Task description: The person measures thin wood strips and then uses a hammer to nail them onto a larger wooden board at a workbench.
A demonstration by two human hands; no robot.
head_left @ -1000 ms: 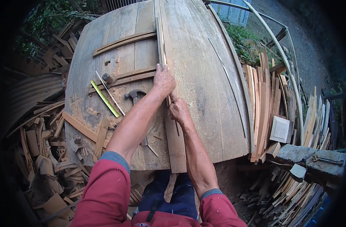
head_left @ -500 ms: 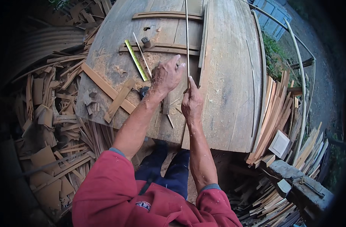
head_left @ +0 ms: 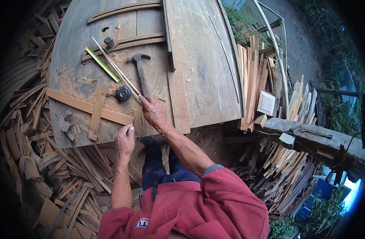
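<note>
My right hand (head_left: 152, 111) is closed on a thin pale wooden strip (head_left: 126, 81) angled up to the left across the worktable (head_left: 198, 79), beside the handle of a claw hammer (head_left: 142, 75). My left hand (head_left: 125, 140) is lower, at the table's near edge, fingers curled by the end of a flat board (head_left: 114, 115); what it holds, if anything, is unclear. A black tape measure (head_left: 122, 94) sits left of the strip, near a yellow measuring rule (head_left: 102, 63). A short crosspiece (head_left: 96, 113) lies over the flat board.
Joined slats (head_left: 124, 12) and a long vertical batten (head_left: 168, 44) lie on the table's far part. Scrap wood piles (head_left: 31, 159) surround the left side; upright boards (head_left: 250, 79) and a weathered beam (head_left: 314, 139) stand to the right. A small dark block (head_left: 108, 41) rests among shavings.
The thin strip has swung from upright along the batten to a diagonal over the table. My left hand has dropped to the near edge, and the hammer is now uncovered. The view has shifted.
</note>
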